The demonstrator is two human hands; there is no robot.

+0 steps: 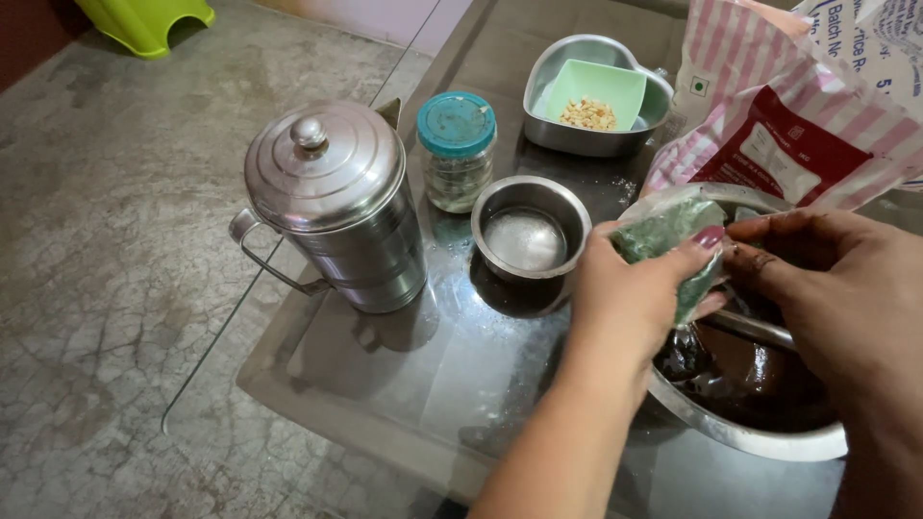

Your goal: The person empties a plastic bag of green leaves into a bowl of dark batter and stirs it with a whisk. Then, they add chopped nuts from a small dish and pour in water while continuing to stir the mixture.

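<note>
My left hand [630, 298]: nearest to me, at five o'clock in the view; fingers closed around a small clear plastic pouch of green powder [673, 235], pinching its top.
My right hand [846, 298]: at three o'clock, fingertips bent onto the same pouch from the other side, smeared with dark paste; whether they truly pinch it I cannot tell.
Pouch, where: held over the round steel mixing bowl of dark brown paste [750, 437], above its ten o'clock rim.
Pouch, handling: I judge it light, soft and crinkly, slick film; best held by the upper edge, since my messy fingers could slip.
Bowl edge: it sits close to the glass desk [404, 375] front edge, at five o'clock.
Close neighbours: small empty steel cup [531, 231] just beside my left knuckles; pink-striped paper-and-plastic bag [788, 125] leaning over at one o'clock.
Further off: lidded steel jug with handle [332, 207] at nine o'clock, glass jar with teal lid [458, 149], heart-shaped steel tin holding a green dish of crumbs [596, 96] at twelve.
Open room: bare glass between jug and bowl, at six to seven o'clock.
</note>
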